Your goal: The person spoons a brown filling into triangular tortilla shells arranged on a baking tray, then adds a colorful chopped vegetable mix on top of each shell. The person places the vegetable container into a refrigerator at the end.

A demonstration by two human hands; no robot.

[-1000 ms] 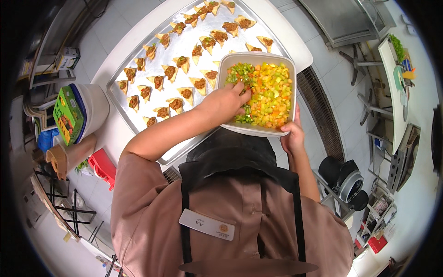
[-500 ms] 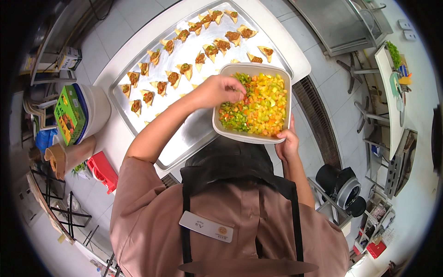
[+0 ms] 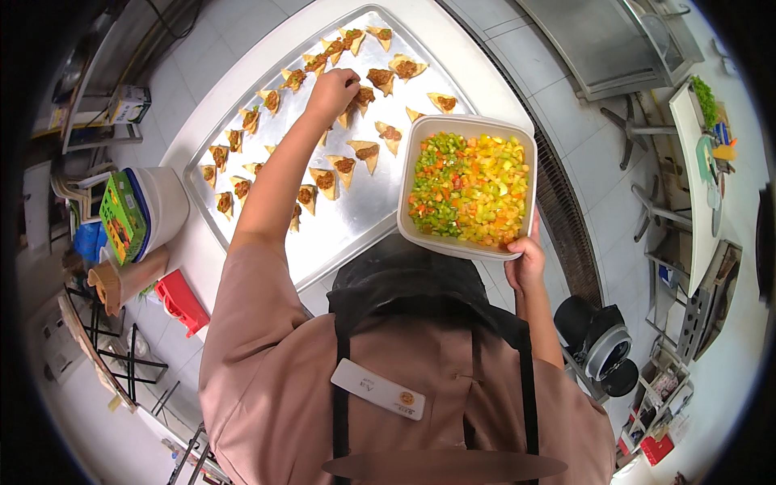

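My left hand [image 3: 333, 90] reaches out over a large metal tray [image 3: 327, 230], palm down. Its fingers are pinched together just above the topped pieces; whatever lies between them is hidden. Rows of small triangular pastries [image 3: 345, 166] with a reddish-brown topping cover much of the tray, and some carry green bits. My right hand [image 3: 527, 260] grips the near right corner of a beige square tub [image 3: 469, 123], thumb over the rim. Finely diced peppers [image 3: 473, 190], green on the left and yellow-orange on the right, fill the tub, which is held at the tray's right edge.
The tray lies on a white table [image 3: 279, 36]. On the left stand a white bucket [image 3: 168, 206] with a green box [image 3: 124, 217] against it, and a red holder [image 3: 181, 303]. A floor drain grate [image 3: 566, 210] runs along the right, near a steel cabinet [image 3: 594, 44].
My left hand has moved from inside the tub out to the pastries on the far part of the tray. The tub has shifted slightly right and down in the view, still in my right hand.
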